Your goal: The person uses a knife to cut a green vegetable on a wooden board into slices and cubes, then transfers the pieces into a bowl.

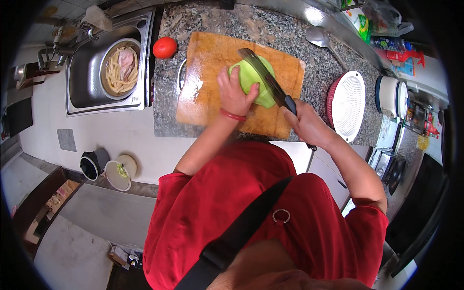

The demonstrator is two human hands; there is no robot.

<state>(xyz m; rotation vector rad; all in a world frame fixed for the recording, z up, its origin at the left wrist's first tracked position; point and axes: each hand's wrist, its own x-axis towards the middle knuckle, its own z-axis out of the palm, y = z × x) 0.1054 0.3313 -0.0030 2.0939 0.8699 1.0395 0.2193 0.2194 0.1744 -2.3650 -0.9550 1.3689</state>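
Note:
A pale green cabbage sits on the wooden cutting board. My left hand grips its left side, with the thumb pressed on top and the fingers curled round the edge. In my right hand is the black handle of a dark-bladed kitchen knife. The blade lies slantwise across the cabbage, right of my left thumb, its tip pointing to the far left. How deep the edge sits in the cabbage cannot be made out.
A red tomato rests left of the board on the granite counter. The sink holds a metal bowl of pale strips and raw meat. On the right are a white colander and a metal spoon. Two bins stand below.

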